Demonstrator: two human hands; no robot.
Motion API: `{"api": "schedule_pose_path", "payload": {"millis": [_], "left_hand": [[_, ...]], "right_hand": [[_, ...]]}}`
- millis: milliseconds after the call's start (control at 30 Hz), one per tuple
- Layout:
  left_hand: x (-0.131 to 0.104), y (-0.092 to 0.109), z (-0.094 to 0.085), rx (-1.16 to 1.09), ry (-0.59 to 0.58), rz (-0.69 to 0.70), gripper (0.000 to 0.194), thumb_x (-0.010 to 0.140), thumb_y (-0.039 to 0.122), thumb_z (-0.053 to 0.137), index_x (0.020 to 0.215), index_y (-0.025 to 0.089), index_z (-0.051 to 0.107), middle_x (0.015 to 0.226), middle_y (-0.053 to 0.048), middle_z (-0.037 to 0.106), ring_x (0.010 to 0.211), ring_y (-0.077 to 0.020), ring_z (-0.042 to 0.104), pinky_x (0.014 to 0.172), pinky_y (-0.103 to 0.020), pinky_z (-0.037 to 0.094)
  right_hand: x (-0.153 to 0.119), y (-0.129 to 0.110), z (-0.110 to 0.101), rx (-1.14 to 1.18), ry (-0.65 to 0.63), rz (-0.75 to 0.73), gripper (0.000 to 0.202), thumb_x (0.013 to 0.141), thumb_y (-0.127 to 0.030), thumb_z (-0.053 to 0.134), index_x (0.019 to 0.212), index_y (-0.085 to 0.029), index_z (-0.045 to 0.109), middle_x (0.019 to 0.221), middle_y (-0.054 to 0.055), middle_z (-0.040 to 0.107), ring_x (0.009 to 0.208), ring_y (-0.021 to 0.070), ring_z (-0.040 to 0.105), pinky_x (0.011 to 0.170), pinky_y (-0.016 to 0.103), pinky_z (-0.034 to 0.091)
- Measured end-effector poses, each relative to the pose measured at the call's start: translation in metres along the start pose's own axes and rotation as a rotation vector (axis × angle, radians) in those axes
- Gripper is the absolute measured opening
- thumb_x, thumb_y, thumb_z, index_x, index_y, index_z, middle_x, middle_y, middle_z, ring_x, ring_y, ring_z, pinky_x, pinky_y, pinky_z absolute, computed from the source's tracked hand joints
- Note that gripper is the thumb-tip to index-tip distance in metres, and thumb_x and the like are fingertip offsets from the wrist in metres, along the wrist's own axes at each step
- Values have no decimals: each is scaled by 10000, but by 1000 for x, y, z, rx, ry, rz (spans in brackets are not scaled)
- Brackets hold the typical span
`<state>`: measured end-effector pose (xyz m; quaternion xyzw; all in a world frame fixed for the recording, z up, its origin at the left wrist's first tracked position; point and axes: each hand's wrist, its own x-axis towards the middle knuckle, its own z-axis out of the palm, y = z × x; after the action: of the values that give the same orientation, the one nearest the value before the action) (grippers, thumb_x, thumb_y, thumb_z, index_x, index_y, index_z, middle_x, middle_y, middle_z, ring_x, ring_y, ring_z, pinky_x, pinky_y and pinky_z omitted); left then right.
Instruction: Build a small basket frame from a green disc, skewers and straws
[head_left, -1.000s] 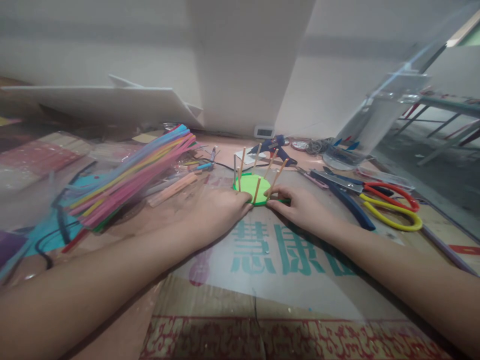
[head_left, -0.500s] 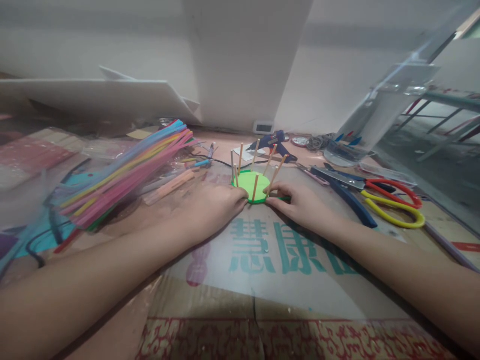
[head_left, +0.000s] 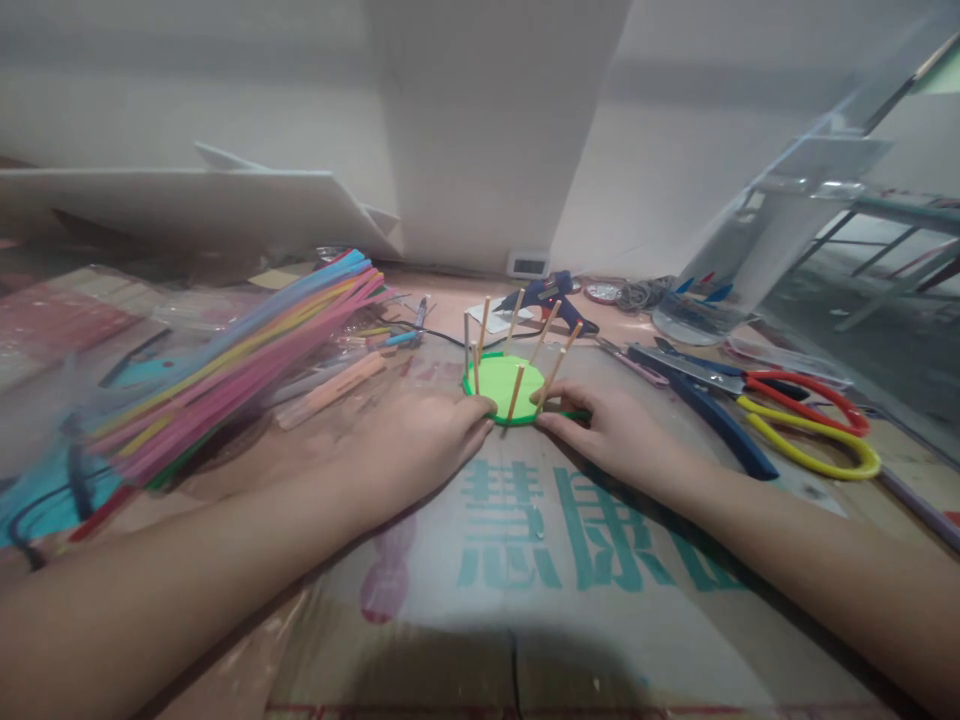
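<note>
A flat bright green disc [head_left: 506, 388] lies on the board, with several thin wooden sticks standing upright round its rim. A darker green strip, which looks like a pipe cleaner [head_left: 574, 414], runs along the disc's edge, and its loose end pokes out at the right. My left hand [head_left: 442, 425] is closed at the disc's front left edge, thumb and finger pinching the rim. On the front right, my right hand [head_left: 600, 415] pinches the green strip against the rim beside a stick. The fingertips partly hide what they grip.
Bundled coloured pipe cleaners [head_left: 247, 365] lie at the left. Behind the disc is a blue glue gun [head_left: 551, 295]. Scissors with red and yellow handles [head_left: 814, 430] and blue-handled pliers [head_left: 720, 425] lie right, near a clear container [head_left: 697, 315]. A white wall stands behind.
The view has tilted slightly, so the disc and table things sit a little lower in the picture. Both hands keep their places at the disc's rim.
</note>
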<state>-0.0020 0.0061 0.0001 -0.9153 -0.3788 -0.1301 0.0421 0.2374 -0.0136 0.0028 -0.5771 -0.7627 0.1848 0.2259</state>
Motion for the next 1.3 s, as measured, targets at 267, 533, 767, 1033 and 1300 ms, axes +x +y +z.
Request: {"api": "schedule_pose_path", "payload": {"millis": [267, 533, 767, 1033, 1300], "left_hand": [[-5, -7, 5, -110, 7, 10, 301, 1023, 361, 418, 1174, 292, 669, 1081, -6, 772, 907, -245, 738, 756, -389, 560], [-9, -11, 15, -188, 47, 44, 292, 1030, 339, 426, 1185, 276, 665, 1088, -13, 761, 924, -211, 721, 819, -345, 560], [-4, -11, 14, -167, 37, 78, 282, 1039, 342, 411, 1142, 267, 663, 1083, -17, 767, 878, -206, 727, 737, -336, 555], [2, -8, 11, -228, -14, 48, 291, 1043, 373, 399, 1117, 289, 667, 1088, 11, 766, 905, -215, 728, 744, -352, 556], [4, -7, 10, -218, -24, 25, 291, 1024, 373, 436, 1102, 275, 698, 1049, -11, 774, 886, -217, 733, 752, -342, 557]], "right_hand": [[-4, 1, 0, -58, 48, -58, 233, 916, -311, 576, 1076, -227, 723, 1060, 55, 787, 947, 234, 729, 827, 363, 566], [-6, 1, -2, -90, 60, -79, 256, 925, -315, 568, 1082, -219, 747, 1049, 64, 791, 940, 242, 736, 757, 355, 585], [-5, 3, 0, -83, 70, -89, 223, 899, -337, 612, 1059, -270, 753, 993, 54, 798, 903, 259, 739, 787, 394, 595], [-4, 4, 1, -81, 80, -93, 201, 901, -324, 610, 1038, -277, 751, 991, 34, 800, 901, 254, 739, 764, 381, 586], [-2, 3, 1, -86, 51, -93, 219, 915, -318, 587, 1055, -268, 748, 1046, 42, 795, 930, 255, 733, 771, 377, 574]]}}
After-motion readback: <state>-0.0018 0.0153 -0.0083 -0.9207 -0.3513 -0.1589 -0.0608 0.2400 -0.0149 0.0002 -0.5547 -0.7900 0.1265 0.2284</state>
